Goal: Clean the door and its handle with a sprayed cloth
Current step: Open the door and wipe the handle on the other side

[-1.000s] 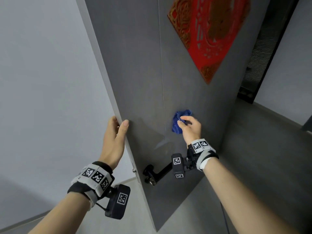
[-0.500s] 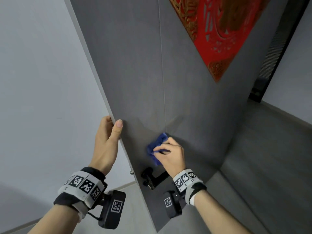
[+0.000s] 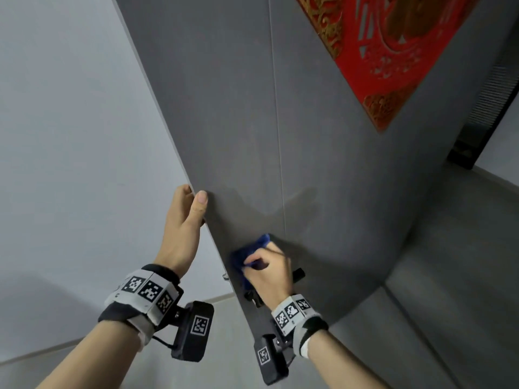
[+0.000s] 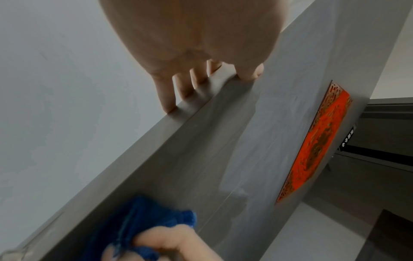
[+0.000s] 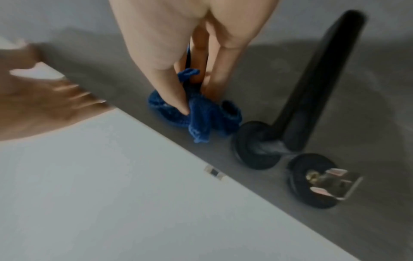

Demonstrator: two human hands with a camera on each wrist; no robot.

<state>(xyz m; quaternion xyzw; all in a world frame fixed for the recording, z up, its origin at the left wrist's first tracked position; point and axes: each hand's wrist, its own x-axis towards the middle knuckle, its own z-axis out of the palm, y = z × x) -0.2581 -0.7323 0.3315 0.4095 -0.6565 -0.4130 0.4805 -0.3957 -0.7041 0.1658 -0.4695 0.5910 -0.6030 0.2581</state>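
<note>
Left hand (image 3: 182,234) at 9 o'clock grips the free edge of the grey door (image 3: 252,122) — thumb on the face, fingers wrapped round the far side. Right hand (image 3: 269,272), around 6 o'clock, pinches a bunched blue cloth (image 3: 244,256) against the door face, just beside the black lever handle (image 5: 312,84) — touching or not, can't tell. Red paper-cut decoration (image 3: 393,51) sits at 1 o'clock.

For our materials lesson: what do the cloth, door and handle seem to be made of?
Cloth: blue, soft, looped knit or terry-like fabric, bunched. Door: grey, matte, faintly grained, probably laminate or painted board. Handle: smooth black, likely coated metal, though blur leaves it open.
</note>
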